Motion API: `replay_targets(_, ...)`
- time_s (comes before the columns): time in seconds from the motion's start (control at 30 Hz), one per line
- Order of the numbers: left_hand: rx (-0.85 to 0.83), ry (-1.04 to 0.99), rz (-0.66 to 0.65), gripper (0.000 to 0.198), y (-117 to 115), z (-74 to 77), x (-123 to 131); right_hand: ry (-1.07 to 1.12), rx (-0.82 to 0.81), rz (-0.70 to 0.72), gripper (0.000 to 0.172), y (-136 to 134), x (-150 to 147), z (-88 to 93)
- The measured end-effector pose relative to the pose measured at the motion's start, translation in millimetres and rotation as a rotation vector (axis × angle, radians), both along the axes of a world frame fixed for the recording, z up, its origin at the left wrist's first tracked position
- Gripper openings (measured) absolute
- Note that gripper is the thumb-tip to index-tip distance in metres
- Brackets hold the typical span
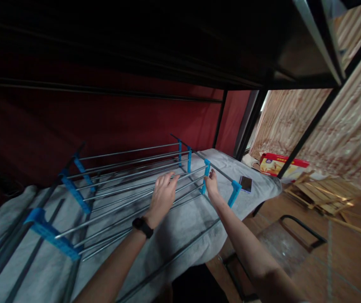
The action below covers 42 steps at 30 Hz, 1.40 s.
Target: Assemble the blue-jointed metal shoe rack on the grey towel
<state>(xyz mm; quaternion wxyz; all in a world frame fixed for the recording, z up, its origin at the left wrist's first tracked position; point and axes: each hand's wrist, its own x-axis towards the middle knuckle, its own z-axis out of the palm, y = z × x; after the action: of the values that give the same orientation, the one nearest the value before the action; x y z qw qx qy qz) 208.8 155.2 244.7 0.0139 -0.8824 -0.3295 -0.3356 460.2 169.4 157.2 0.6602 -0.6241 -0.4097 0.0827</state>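
1. Head view: a rack of metal rods and blue brackets lies on the grey blanket of a bunk bed, stretching from the bed's left part towards its right end, with its back rods close to the far edge.
2. The left hand is over the rods near the rack's middle, fingers extended and thumb a little apart; whether it touches a rod, I cannot tell. A black watch circles its wrist.
3. The right hand is at one of the right-hand brackets, fingers bent and thumb across the blue plastic; I cannot tell whether it pinches it.
4. A phone lies on the blanket just right of the rack, near the bed's right end.
5. Red cloth hangs behind the far edge.
6. Beyond the right end are a red-and-yellow box, a wooden frame on the tiled floor and a curtain.
7. A stool stands beside the near edge.
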Motion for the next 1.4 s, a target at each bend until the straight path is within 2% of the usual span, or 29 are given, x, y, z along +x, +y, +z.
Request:
replay_targets(0.07, -0.104, -0.143, 0.057, 0.038, -19.3, -31.3, -13.6, 0.038, -0.051, -0.039, 0.063, -12.8, -17.9, -16.2)
replay_targets(0.17, -0.260, -0.251, 0.117, 0.034, -43.8, -83.0, -41.1, 0.012, -0.114, 0.028, 0.058, -32.1, -50.9, -39.1)
replay_targets(0.23, -0.326, -0.276, 0.159, 0.032, -56.4, -107.8, -62.7, -0.046, -0.123, 0.119, 0.055, -40.9, -72.3, -47.5)
replay_targets(0.27, -0.348, -0.290, 0.182, 0.031, -61.6, -115.2, -73.8, -0.078, -0.118, 0.163, 0.053, -43.7, -81.9, -49.1)
replay_targets(0.33, -0.381, -0.329, 0.231, 0.031, -70.3, -121.2, -95.5, -0.136, -0.103, 0.244, 0.051, -47.0, -97.8, -47.7)
replay_targets(0.5, -0.468, -0.422, 0.328, 0.029, -86.0, -118.4, -136.6, -0.236, -0.063, 0.417, 0.048, -49.8, -120.9, -32.1)
replay_targets(0.6, -0.508, -0.490, 0.374, 0.028, -93.5, -123.6, -148.7, -0.277, -0.041, 0.470, 0.045, -51.3, -130.2, -23.3)
replay_targets(0.73, -0.554, -0.548, 0.415, 0.028, -107.4, -128.5, -152.3, -0.305, -0.029, 0.555, 0.040, -56.9, -144.0, -17.6)
replay_targets(0.87, -0.565, -0.497, 0.380, 0.030, -128.4, -128.5, -156.7, -0.291, -0.054, 0.642, 0.035, -63.8, -152.1, -24.0)
replay_targets(1.03, -0.536, -0.460, 0.405, 0.028, -144.4, -136.2, -168.5, -0.236, -0.148, 0.650, 0.036, -72.2, -148.8, -52.7)
replay_targets(1.1, -0.501, -0.492, 0.437, 0.027, -142.0, -132.3, -167.7, -0.218, -0.179, 0.644, 0.036, -75.0, -146.2, -64.8)
replay_targets(1.17, -0.473, -0.520, 0.441, 0.027, -133.8, -118.9, -161.4, -0.202, -0.190, 0.640, 0.037, -75.9, -143.0, -72.9)
replay_targets(1.3, -0.468, -0.581, 0.380, 0.026, -99.3, -68.3, -140.5, -0.156, -0.200, 0.557, 0.035, -68.5, -130.6, -73.1)
replay_targets(1.4, -0.530, -0.624, 0.353, 0.030, -56.8, -25.9, -123.7, -0.122, -0.188, 0.442, 0.031, -54.1, -115.1, -61.8)
